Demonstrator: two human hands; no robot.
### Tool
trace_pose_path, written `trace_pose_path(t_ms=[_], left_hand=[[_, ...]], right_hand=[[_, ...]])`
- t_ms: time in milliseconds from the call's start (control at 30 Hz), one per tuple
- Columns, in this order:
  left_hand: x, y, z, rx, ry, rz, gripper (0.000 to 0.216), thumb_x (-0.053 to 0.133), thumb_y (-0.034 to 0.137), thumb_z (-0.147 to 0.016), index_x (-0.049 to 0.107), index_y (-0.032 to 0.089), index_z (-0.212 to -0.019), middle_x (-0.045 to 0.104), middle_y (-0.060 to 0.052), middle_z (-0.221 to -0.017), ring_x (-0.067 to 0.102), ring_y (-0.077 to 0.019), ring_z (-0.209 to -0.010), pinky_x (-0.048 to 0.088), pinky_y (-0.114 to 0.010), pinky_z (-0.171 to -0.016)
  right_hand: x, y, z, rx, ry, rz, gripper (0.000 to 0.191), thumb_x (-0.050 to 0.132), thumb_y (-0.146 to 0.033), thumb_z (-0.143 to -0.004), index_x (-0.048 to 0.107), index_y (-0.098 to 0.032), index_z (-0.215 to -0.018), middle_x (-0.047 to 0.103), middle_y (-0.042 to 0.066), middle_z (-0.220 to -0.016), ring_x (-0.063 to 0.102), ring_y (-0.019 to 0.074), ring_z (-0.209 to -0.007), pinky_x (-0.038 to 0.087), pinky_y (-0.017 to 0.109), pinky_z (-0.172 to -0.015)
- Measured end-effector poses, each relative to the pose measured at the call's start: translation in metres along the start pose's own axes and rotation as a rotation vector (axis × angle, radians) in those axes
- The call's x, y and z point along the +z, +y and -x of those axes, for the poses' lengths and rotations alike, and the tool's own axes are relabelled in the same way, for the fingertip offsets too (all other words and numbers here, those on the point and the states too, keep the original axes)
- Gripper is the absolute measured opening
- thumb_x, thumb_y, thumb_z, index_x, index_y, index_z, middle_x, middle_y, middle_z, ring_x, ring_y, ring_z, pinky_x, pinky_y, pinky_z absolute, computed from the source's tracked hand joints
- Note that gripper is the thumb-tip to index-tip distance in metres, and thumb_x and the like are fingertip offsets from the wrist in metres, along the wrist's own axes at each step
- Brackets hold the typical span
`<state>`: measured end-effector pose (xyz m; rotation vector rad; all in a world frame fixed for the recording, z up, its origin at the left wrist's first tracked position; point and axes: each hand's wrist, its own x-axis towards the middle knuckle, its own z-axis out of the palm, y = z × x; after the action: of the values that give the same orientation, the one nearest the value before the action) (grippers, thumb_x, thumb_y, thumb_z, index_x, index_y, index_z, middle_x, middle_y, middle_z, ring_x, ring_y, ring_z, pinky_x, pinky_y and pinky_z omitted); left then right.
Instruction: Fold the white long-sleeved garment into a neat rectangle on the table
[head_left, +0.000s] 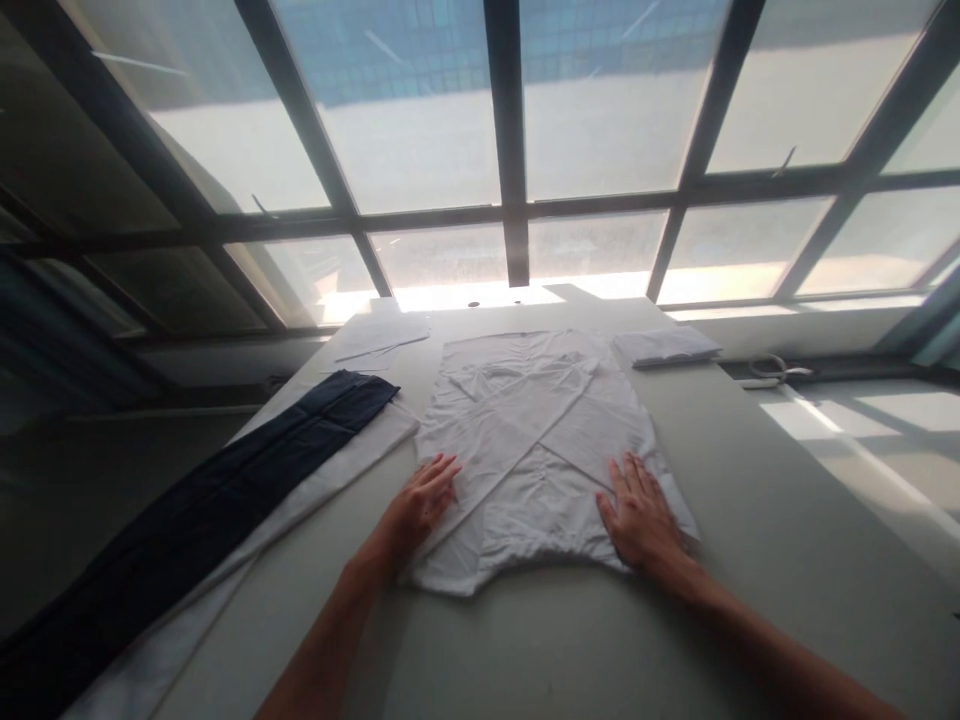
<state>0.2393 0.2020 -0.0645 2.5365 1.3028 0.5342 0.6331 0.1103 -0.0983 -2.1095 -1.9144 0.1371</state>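
Observation:
A white garment, its sleeves folded across its body, lies spread on the pale table. Its cloth is creased, and the near edge curves inward. At its left edge my left hand rests on the fabric, fingers close together and stretched out. On the right side my right hand lies flat with its fingers extended and the thumb apart. Neither hand grips the cloth.
Dark navy folded cloth and white cloth beneath it run along the table's left side. White sheets lie at the far left. A folded white stack sits far right. Framed windows stand behind the table.

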Motion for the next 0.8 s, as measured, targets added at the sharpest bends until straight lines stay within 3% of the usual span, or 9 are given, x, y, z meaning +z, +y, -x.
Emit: trace_pose_path(t_ms=[133, 433, 633, 800], left_hand=[[0.012, -0.001, 0.014, 0.046, -0.062, -0.172, 0.047, 0.047, 0.031, -0.106, 0.056, 0.026, -0.152, 0.047, -0.008, -0.161, 0.035, -0.0293, -0.154, 0.028, -0.057, -0.126], [0.040, 0.056, 0.043, -0.011, -0.058, -0.364, 0.054, 0.045, 0.038, -0.109, 0.039, 0.034, -0.162, 0.030, -0.008, -0.170, 0.021, -0.0351, -0.158, 0.016, -0.065, -0.125], [0.065, 0.102, 0.061, -0.017, -0.004, -0.382, 0.062, 0.046, 0.044, -0.107, 0.034, 0.025, -0.165, 0.028, -0.016, -0.170, 0.022, -0.0356, -0.158, 0.017, -0.064, -0.125], [0.090, 0.133, 0.070, -0.079, 0.047, -0.363, 0.061, 0.043, 0.045, -0.107, 0.040, 0.020, -0.163, 0.033, -0.019, -0.167, 0.020, -0.0394, -0.158, 0.020, -0.069, -0.123]], right_hand=[[0.000, 0.007, 0.001, -0.025, 0.029, -0.007, 0.069, 0.038, -0.042, -0.102, 0.042, -0.003, -0.159, 0.027, 0.021, -0.169, 0.019, 0.0329, -0.159, 0.019, 0.050, -0.128], [-0.002, 0.054, 0.009, -0.131, 0.067, 0.046, 0.065, 0.034, -0.041, -0.104, 0.044, -0.007, -0.159, 0.031, 0.018, -0.168, 0.025, 0.0301, -0.158, 0.023, 0.049, -0.128], [-0.008, 0.092, 0.003, -0.254, 0.056, 0.051, 0.063, 0.036, -0.040, -0.105, 0.043, -0.010, -0.160, 0.031, 0.016, -0.169, 0.025, 0.0272, -0.158, 0.022, 0.048, -0.128], [-0.017, 0.118, -0.008, -0.308, 0.003, 0.028, 0.063, 0.040, -0.040, -0.105, 0.041, -0.011, -0.161, 0.031, 0.015, -0.168, 0.026, 0.0268, -0.158, 0.020, 0.047, -0.129]])
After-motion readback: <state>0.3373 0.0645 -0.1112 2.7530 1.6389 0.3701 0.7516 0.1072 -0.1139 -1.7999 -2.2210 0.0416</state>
